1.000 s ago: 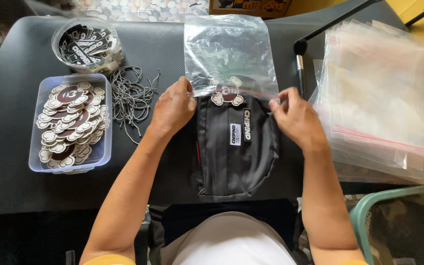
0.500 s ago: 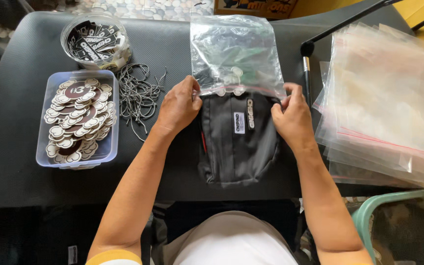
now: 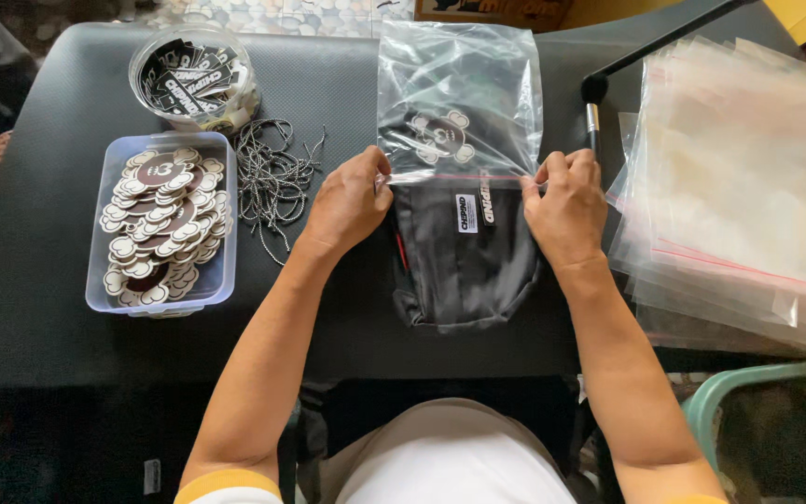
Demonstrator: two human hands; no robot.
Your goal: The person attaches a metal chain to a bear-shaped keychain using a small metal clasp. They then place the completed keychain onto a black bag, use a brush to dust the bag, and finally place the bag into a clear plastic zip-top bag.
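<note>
Your left hand (image 3: pixel 352 201) and right hand (image 3: pixel 566 205) pinch the mouth of the clear plastic zip bag (image 3: pixel 459 98), fingers closed on it. The black fabric pouch (image 3: pixel 464 257), bearing two small rectangular labels, lies half inside at mid-surface.

Glossy clear plastic bag (image 3: pixel 459 93); matt black cloth pouch (image 3: pixel 464 257).

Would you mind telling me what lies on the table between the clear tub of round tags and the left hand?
In the head view, a loose pile of thin looped cords lies on the black table between the clear tub of round tags and the left hand.
</note>
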